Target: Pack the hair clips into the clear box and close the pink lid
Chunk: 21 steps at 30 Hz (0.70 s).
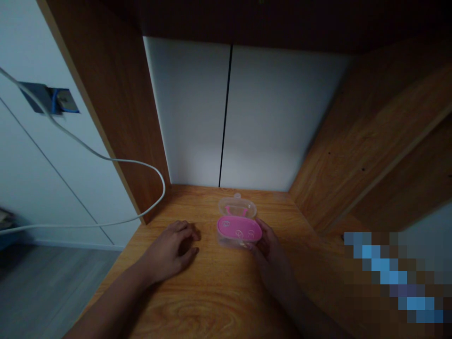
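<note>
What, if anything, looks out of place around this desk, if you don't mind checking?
The white cable looks odd: it sags past the wall socket in a loose loop beside the desk, hanging in the air rather than tucked away. The pink case by the right hand looks undamaged, as far as the dim light shows.

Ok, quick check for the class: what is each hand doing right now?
Left hand: open, empty, resting on the table.
Right hand: closed on the pink plastic box, holding it.
</note>
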Available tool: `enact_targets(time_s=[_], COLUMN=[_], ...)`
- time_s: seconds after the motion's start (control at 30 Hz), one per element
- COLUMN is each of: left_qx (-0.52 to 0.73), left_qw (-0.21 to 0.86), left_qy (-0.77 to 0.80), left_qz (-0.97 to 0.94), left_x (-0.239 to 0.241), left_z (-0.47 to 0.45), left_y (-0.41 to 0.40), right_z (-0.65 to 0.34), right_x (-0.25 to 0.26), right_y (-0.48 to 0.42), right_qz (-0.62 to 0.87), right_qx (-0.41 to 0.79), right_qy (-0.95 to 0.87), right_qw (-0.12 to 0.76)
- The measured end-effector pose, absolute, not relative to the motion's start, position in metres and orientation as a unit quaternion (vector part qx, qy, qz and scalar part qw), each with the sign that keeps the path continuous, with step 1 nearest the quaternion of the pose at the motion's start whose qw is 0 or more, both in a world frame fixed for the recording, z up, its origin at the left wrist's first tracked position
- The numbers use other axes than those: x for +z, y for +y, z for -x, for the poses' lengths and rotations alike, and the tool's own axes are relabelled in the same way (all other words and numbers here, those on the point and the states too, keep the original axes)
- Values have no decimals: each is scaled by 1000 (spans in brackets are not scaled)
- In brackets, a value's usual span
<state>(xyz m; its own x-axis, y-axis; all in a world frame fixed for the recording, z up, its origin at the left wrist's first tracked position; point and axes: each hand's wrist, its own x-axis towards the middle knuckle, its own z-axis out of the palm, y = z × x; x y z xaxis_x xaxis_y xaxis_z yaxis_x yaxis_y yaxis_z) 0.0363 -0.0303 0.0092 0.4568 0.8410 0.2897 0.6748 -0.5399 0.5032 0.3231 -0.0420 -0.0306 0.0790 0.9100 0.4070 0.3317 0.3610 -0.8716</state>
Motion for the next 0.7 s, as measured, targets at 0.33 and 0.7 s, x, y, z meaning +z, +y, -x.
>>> enact_targets(time_s=[0.33,0.7], left_qx=[271,225], left_qw=[214,273], left_qy=[419,388], left_qz=[-840,-851], left_x=[3,25], left_z=[-37,-6], left_y=[-26,-22], right_z=[-320,-321], right_x=[-30,-26], right_y=[-45,-49], right_qz=[470,507], right_qx=[353,263], right_qy=[-616,-625], right_qw=[525,532])
